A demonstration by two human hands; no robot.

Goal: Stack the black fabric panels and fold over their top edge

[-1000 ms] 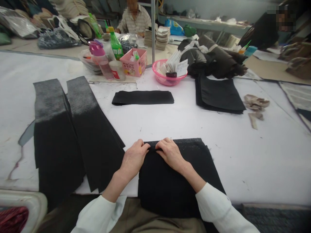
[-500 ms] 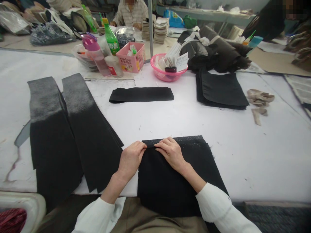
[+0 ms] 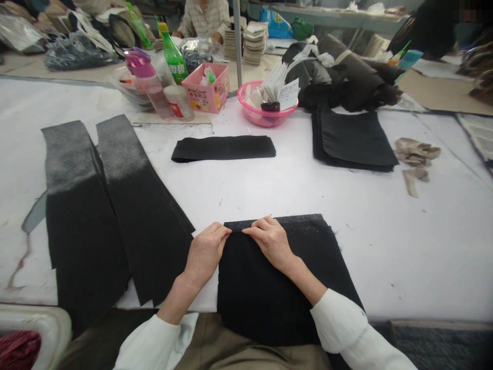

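Pinching the far edge of a black fabric piece [image 3: 277, 288], the left hand [image 3: 204, 254] and the right hand [image 3: 271, 244] sit close together, fingertips curled onto the cloth near its upper left corner. The piece lies flat on the white bench [image 3: 404, 241] right in front of the person, its near end hanging over the bench edge toward the lap. Judging by the narrow speckled band along that far edge, a fold or layer is being lined up there; only the stretch under the fingers looks dealt with, and the rest of the edge toward the right lies untouched. Two long black panels [image 3: 108, 210] lie to the left, a black strip [image 3: 223, 148] beyond, and a flat black stack [image 3: 354, 140] at the far right.
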